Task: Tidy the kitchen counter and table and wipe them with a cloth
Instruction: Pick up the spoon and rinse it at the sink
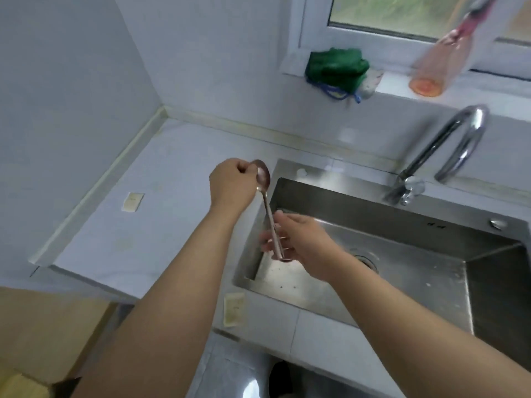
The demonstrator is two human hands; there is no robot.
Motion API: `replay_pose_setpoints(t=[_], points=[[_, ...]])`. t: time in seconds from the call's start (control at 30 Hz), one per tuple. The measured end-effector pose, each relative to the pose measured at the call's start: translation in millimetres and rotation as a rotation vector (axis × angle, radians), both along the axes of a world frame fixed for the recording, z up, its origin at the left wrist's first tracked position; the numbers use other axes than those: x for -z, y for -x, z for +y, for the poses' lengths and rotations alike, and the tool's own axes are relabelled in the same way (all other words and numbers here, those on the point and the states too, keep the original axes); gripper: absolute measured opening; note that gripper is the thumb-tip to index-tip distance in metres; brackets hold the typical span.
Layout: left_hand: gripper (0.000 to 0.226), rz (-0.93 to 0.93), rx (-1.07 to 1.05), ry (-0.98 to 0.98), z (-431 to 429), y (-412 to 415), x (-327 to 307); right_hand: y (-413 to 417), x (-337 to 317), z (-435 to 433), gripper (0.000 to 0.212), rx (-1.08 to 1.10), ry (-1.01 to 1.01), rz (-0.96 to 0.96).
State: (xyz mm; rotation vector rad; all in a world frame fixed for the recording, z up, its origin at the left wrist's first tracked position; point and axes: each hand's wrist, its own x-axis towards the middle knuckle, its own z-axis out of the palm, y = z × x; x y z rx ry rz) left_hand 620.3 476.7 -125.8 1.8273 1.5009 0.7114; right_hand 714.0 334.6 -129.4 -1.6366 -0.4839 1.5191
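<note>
spoon [268, 214] is being handled over the left edge of the sink [402, 225], so tidying is judged only partly done, and wiping not yet begun, since no cloth is in hand. the left hand [230, 185] grip is closed, fingers pinched on the spoon's bowl; the right hand [301, 239] grip is curled loosely round the handle's end. a small pale label [132, 201] is seen on the counter [172, 168] beside. a green bundle [336, 68], possibly the cloth, is left on the windowsill [485, 84].
</note>
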Motion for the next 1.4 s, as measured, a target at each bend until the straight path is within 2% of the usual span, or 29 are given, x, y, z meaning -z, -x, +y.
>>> replay_pose_setpoints(t=[0.07, 0.17, 0.27, 0.37, 0.47, 0.6, 0.77, 0.87, 0.93, 1.17, 1.4], points=[[0.016, -0.027, 0.057, -0.021, -25, -31, -8, -23, -7, -28, 0.031, 0.068, -0.044, 0.001], [0.013, -0.053, 0.156, -0.065, -71, -78, -17, -58, -8, -80, 0.025, 0.150, -0.067, -0.155], [0.009, -0.113, 0.371, -0.075, -131, -130, -25, -94, -3, -142, 0.027, 0.351, -0.055, -0.269], [0.018, -0.192, 0.578, -0.080, -199, -188, -35, -130, 0, -214, 0.029, 0.597, -0.025, -0.389], [0.025, -0.215, 0.745, 0.006, -264, -235, -41, -156, -4, -286, 0.028, 0.840, -0.016, -0.385], [0.017, -0.170, 0.989, 0.081, -367, -286, -41, -188, -19, -395, 0.028, 1.156, 0.005, -0.416], [0.021, -0.088, 1.189, 0.328, -484, -335, -34, -233, -38, -525, 0.024, 1.463, -0.001, -0.425], [0.022, -0.101, 1.158, 0.615, -531, -359, -27, -266, -37, -588, 0.019, 1.576, 0.025, -0.489], [0.021, -0.096, 1.092, 0.703, -549, -370, -21, -294, -33, -621, 0.019, 1.624, 0.062, -0.484], [0.020, -0.087, 0.939, 0.718, -580, -397, -6, -424, -10, -699, 0.015, 1.632, 0.114, -0.283], [0.023, -0.083, 0.769, 0.742, -575, -397, 17, -516, -2, -719, 0.035, 1.584, 0.177, -0.074]])
